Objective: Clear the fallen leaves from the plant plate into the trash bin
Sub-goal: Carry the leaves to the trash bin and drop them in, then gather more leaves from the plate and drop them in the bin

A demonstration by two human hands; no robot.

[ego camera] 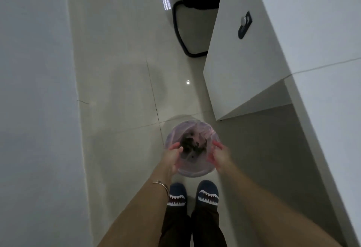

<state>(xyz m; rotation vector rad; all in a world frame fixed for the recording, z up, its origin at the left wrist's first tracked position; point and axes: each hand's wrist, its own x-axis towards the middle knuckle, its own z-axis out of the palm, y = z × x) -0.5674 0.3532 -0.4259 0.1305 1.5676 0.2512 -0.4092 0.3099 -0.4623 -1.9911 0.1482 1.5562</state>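
A round trash bin (192,172) lined with a pale pinkish plastic bag stands on the floor just in front of my feet. Dark crumpled leaves (192,145) are inside the bin's opening, between my two hands. My left hand (172,156) hovers over the bin's left rim with fingers apart and blurred. My right hand (217,154) hovers over the right rim, fingers spread, also blurred. Neither hand grips anything that I can see. The plant plate is not in view.
A white wall (35,110) runs along the left. A white desk with a side panel (254,61) stands on the right, close to the bin. A black chair base (187,32) sits farther ahead on the glossy tiled floor (121,90).
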